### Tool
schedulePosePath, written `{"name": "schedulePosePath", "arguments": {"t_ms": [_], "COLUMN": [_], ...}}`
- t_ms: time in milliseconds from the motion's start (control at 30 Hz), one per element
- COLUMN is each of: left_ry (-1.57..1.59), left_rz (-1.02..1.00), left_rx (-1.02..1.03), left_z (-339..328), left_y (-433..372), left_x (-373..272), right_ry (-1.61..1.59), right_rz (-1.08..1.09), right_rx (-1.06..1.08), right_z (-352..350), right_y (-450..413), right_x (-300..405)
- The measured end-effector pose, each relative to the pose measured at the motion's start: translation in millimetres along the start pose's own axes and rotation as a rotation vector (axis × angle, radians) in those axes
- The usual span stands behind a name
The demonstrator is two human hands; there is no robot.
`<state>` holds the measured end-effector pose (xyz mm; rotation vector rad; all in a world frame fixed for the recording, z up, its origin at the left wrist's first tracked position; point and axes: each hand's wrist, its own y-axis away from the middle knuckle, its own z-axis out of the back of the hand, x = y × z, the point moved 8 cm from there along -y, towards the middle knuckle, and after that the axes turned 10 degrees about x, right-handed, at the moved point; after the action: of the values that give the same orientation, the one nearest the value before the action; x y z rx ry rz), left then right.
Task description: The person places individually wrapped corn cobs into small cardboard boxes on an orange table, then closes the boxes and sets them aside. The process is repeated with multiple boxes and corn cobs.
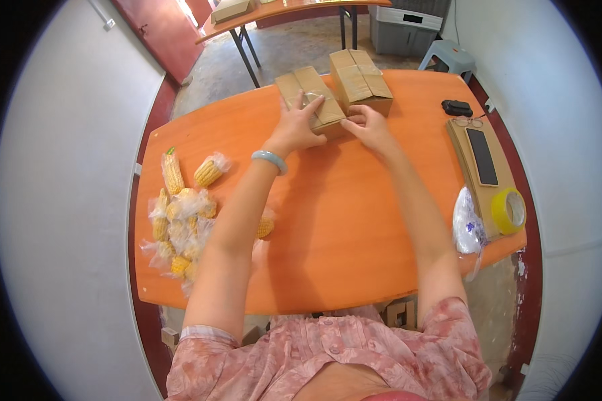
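A closed cardboard box (308, 85) lies near the far edge of the orange table (351, 210), with clear tape across its top flaps. My left hand (299, 123), a pale bangle on its wrist, rests on the box's top and near side with its fingers spread. The fingertips of my right hand (366, 125) touch the box's near right corner, thumb and forefinger close together. Just right of it stands a second taped cardboard box (358, 77). Several corn cobs (180, 225) in clear plastic bags lie on the table's left side.
Along the right edge lie flat cardboard (464, 155), a phone (481, 156), glasses (467, 122), a black case (456, 108), a yellow tape roll (508, 211) and a bundle of plastic bags (466, 225). Beyond are another table (281, 11), a stool (449, 55) and a grey bin (404, 35).
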<state>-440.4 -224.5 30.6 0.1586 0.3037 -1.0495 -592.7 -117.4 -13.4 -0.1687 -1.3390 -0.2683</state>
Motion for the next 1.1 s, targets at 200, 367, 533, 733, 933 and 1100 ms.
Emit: {"name": "schedulePosePath", "arguments": {"t_ms": [200, 367, 533, 733, 933, 1100], "left_ry": [-0.040, -0.016, 0.021, 0.023, -0.139, -0.242], "left_rz": [0.051, 0.000, -0.053, -0.138, -0.063, -0.351], "left_rx": [0.069, 0.097, 0.145, 0.094, -0.205, -0.184], "left_z": [5, 4, 4, -4, 12, 50], "left_y": [-25, -52, -59, -67, -21, 54], "left_x": [29, 20, 26, 24, 9, -90], "right_ry": [0.703, 0.353, 0.076, 0.153, 0.524, 0.741], "right_rz": [0.284, 0.091, 0.196, 0.220, -0.042, 0.100], "right_rx": [-0.495, -0.362, -0.217, -0.229, -0.258, -0.225], "right_z": [65, 103, 90, 100, 83, 53], "right_y": [17, -31, -33, -36, -15, 80], "right_x": [73, -13, -11, -15, -19, 43]}}
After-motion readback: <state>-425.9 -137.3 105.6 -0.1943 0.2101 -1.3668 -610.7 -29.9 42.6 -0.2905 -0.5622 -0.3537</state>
